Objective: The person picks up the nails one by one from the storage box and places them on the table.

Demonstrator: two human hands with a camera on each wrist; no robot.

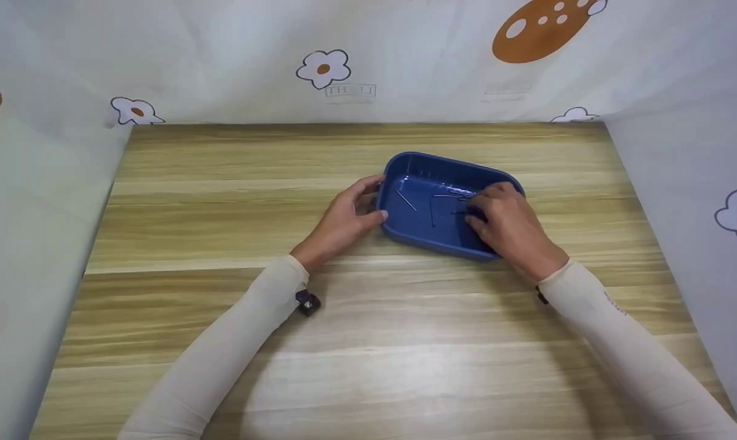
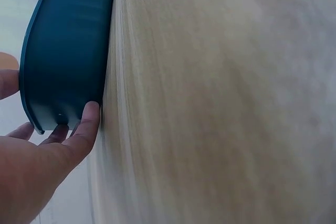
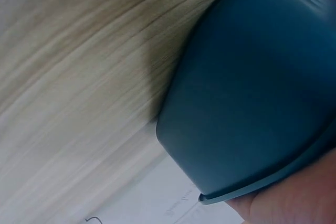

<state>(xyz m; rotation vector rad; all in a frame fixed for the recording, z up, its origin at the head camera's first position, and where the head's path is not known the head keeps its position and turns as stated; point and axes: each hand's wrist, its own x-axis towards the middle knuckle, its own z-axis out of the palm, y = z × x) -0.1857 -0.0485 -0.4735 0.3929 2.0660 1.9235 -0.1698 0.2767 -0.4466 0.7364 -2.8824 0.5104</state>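
Observation:
A blue rectangular tray (image 1: 442, 245) with rounded corners stands on the table, right of centre in the head view. Several thin, nail-like metal pieces (image 1: 432, 211) lie scattered on its floor. My left hand (image 1: 350, 211) holds the tray's left end, thumb at the rim and fingers against the outer wall; the left wrist view shows those fingers (image 2: 90, 116) low on the wall. Inside the right end, my right hand (image 1: 510, 223) reaches down with bent fingers among the thin pieces. I cannot tell whether it pinches one. In the right wrist view the tray's wall (image 3: 247, 87) hides the fingertips.
The wood-grain table (image 1: 222, 177) extends around the tray on every side. Pale sheeting (image 1: 222, 61) printed with flowers and orange shapes hangs behind the table and along both sides. A small black camera (image 1: 308, 302) sits at the left wrist.

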